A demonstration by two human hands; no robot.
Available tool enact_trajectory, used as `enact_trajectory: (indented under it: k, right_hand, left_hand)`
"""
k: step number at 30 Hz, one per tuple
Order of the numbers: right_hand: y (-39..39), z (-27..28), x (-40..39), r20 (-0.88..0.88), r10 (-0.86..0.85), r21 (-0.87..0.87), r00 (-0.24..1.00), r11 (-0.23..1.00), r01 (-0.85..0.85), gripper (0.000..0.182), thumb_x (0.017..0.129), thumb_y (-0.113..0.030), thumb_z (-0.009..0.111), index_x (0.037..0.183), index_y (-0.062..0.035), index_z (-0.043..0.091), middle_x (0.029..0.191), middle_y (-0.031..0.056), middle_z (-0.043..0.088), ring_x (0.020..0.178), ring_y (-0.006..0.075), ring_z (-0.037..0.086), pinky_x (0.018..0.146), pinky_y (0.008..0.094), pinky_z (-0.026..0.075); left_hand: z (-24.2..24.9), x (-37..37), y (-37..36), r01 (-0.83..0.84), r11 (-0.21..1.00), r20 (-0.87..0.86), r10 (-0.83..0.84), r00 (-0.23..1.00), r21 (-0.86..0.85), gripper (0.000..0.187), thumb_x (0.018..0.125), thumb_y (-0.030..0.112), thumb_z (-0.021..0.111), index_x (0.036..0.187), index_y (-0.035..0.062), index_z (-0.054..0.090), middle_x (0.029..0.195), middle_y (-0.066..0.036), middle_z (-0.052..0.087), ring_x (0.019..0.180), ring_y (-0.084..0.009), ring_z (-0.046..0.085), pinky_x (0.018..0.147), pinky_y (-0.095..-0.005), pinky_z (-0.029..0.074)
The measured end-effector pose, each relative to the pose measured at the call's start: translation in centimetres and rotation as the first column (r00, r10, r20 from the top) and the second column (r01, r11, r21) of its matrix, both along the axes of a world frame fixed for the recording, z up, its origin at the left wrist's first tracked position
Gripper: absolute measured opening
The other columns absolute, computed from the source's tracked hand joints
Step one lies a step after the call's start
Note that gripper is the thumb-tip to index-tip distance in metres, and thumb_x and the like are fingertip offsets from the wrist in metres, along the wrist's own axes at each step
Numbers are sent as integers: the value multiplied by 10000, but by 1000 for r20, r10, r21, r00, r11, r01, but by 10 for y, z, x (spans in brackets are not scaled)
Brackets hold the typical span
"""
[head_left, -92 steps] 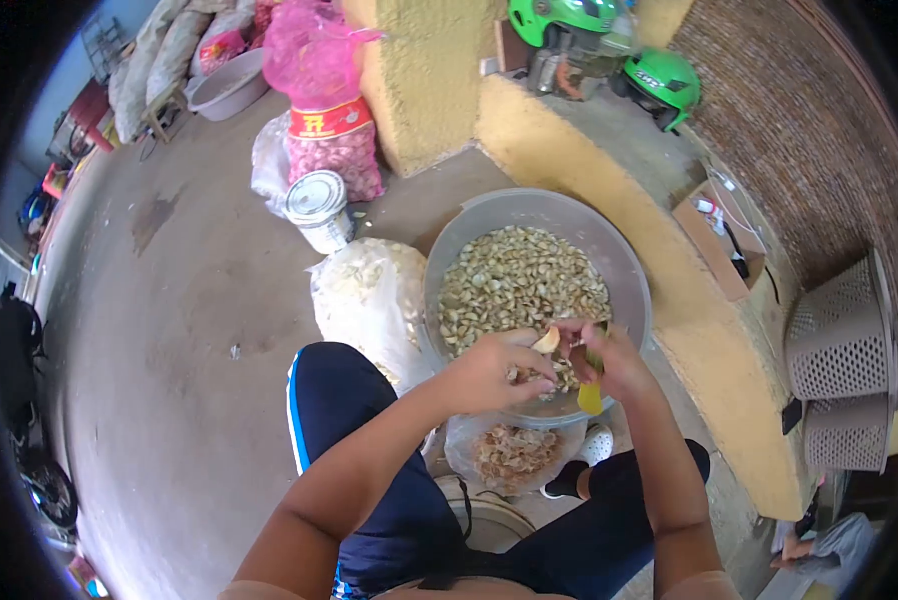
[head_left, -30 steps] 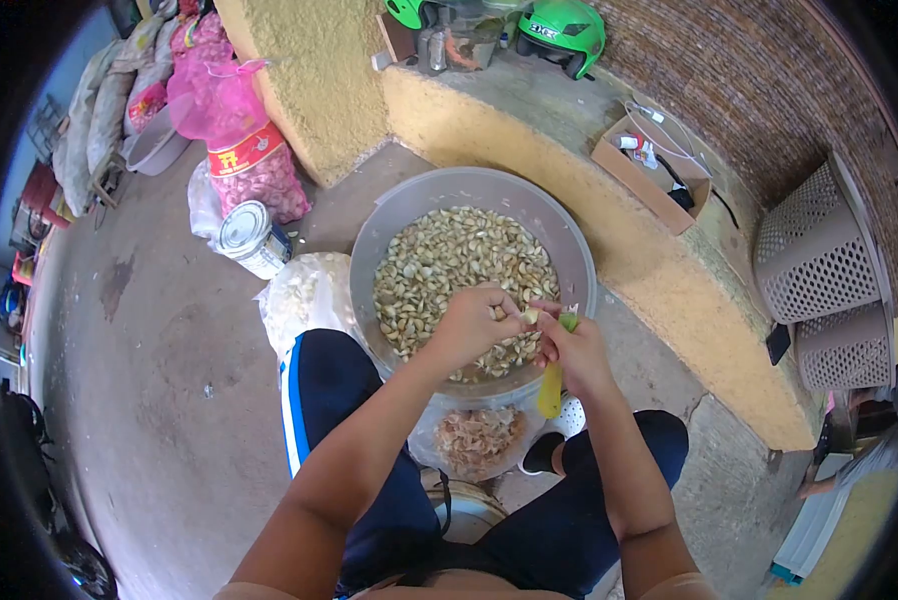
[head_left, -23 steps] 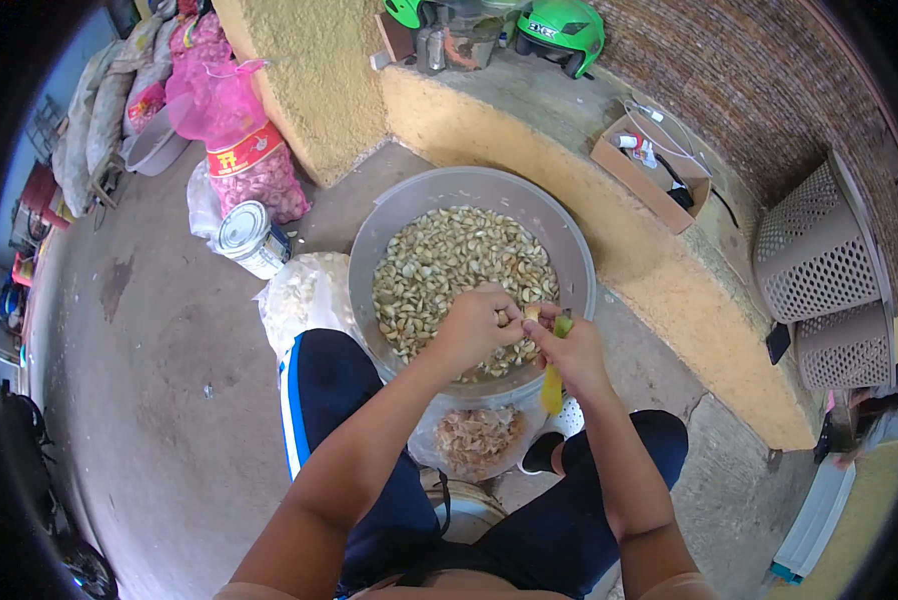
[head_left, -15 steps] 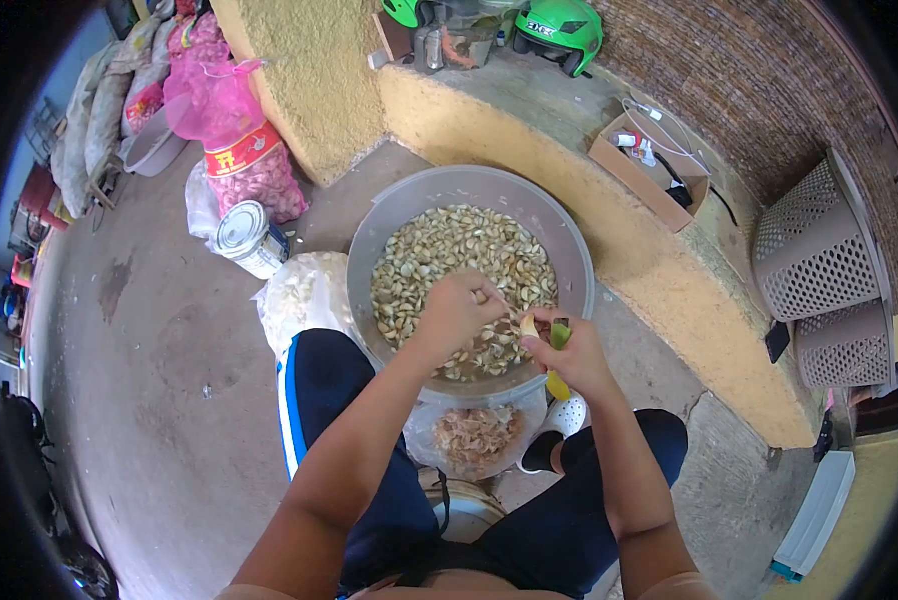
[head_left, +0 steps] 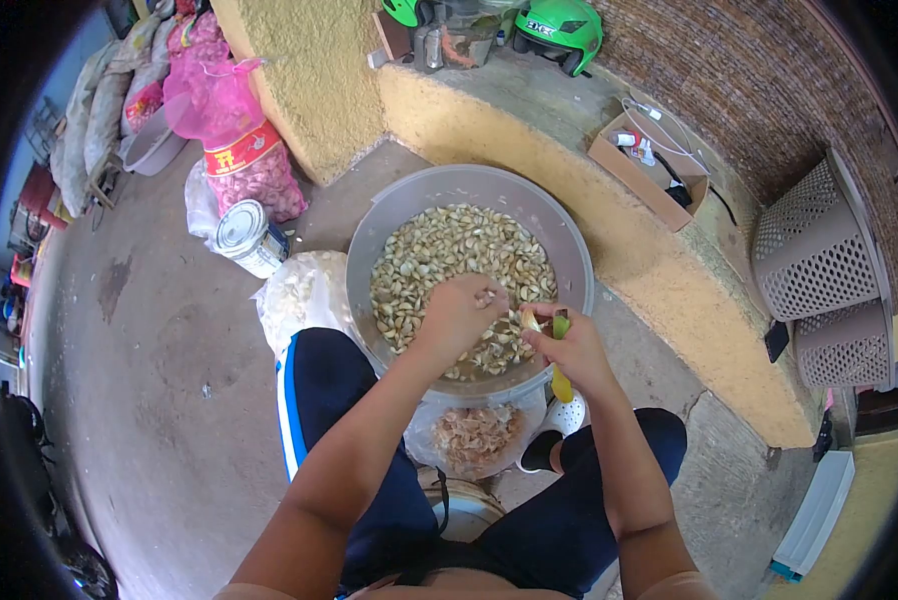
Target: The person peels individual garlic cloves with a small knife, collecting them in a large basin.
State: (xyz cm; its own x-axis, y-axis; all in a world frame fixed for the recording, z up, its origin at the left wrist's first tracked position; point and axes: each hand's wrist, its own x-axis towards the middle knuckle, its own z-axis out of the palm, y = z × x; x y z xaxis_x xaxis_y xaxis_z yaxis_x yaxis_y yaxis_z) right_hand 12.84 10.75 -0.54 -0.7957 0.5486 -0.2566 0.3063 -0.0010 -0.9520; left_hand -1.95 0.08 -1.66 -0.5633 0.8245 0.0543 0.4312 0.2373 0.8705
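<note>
A wide grey tub [head_left: 570, 250] holds many garlic cloves [head_left: 459, 250] in cloudy liquid. Over its near part is my left hand [head_left: 461, 318], its fingers curled together; what they pinch, if anything, is too small to make out. Just right of it, above the tub's near right side, my right hand [head_left: 572, 350] is closed round a knife with a green and yellow handle [head_left: 562, 386]. A pale clove [head_left: 530, 320] sits between its thumb and fingers. Below the tub, a clear plastic bag [head_left: 477, 436] with papery brown skins lies between my legs.
Left of the tub stand a white plastic bag [head_left: 307, 300], a tin can [head_left: 250, 240] and a pink net sack [head_left: 257, 185]. Along the right runs a yellow ledge [head_left: 669, 305] with a cardboard box [head_left: 641, 180], perforated baskets [head_left: 834, 250] and a green helmet [head_left: 559, 30].
My left hand has shifted slightly, with its fingers curled more inward. My right hand and the knife handle have moved a little; the clove remains in my right hand.
</note>
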Motion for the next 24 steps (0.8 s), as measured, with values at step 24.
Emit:
enact_trajectory:
  k: [24]
  right_hand:
    - [-13,5,-4,-70,77,542,995,840,-27,240,716,-99,636,926,12,601,805,128,573,718,247,566,654,292,438]
  left_hand:
    - [6,8,2,68,989,-42,-63,997,134,92,668,79,645,713,8,608,659,-84,554,602,-177,543,568,-280,428]
